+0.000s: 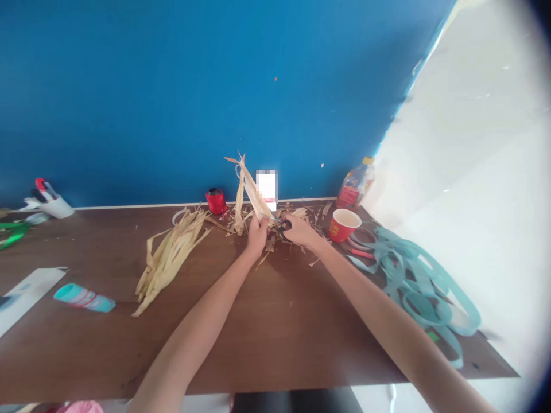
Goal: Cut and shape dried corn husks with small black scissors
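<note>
My left hand [257, 236] grips a bundle of dried corn husk [248, 186] that rises upright and slightly tilted from the fist. My right hand [299, 230] is closed around a pair of black-handled scissors [280, 228], whose blades meet the lower end of the husk. Torn husk scraps [279, 221] lie scattered on the brown wooden desk [267, 338] beneath both hands. To the left of my hands rests a larger heap of pale husk strips [170, 261], touched by neither hand.
A red cup [343, 225], a plastic bottle [355, 184] and looped teal paper strips [413, 281] occupy the right. A red spool [216, 201] stands by the blue wall [172, 86]. Further left lie a pen holder [54, 205], a teal tube [84, 297] and a white sheet [26, 295].
</note>
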The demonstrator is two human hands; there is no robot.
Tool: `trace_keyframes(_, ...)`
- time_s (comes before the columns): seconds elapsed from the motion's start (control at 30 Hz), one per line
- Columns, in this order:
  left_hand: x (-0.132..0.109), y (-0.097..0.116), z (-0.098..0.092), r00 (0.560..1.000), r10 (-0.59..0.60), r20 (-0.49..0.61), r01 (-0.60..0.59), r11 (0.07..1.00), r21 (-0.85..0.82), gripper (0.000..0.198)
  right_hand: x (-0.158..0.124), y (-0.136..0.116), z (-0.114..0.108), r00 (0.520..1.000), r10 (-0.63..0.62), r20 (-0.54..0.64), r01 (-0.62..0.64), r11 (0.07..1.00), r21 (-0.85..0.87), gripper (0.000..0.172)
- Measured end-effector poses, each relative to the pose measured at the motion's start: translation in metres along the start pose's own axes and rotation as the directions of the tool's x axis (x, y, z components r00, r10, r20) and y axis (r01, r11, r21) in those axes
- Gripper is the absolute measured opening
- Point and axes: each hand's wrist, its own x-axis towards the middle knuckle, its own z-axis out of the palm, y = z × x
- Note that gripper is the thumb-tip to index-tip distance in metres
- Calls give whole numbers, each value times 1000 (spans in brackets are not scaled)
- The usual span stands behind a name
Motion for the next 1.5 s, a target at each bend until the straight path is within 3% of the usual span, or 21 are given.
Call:
trace_keyframes(0.2,1,-3,-1,1000,-18,-9,18,1000,-12,15,-1,-2,-10,997,-12,81,20,994,-106,31)
trace_keyframes(0.33,2,-4,-1,1000,-18,-1,18,1000,-18,19,-2,-5,-14,998,-11,64,19,993,-116,28)
trace_keyframes(0.7,1,-4,-2,998,-55,30,57,997,-47,30,-6,-16,-39,975,81,205,-80,997,-17,11)
trace_keyframes(0.9,0,-4,-3,998,-3,67,1,999,38,32,-7,-19,-47,933,144,329,-172,983,58,19)
trace_keyframes(1.1,-1,2,-4,996,71,45,-74,993,87,27,-6,-19,-44,927,152,342,-191,978,82,19)
trace_keyframes(1.33,-3,11,-2,999,42,16,-43,996,80,24,-4,-11,-37,927,112,358,-165,979,120,15)
trace_keyframes(1.5,-2,8,-2,999,47,16,-48,998,28,24,-4,-10,-37,927,101,361,-156,980,127,21)
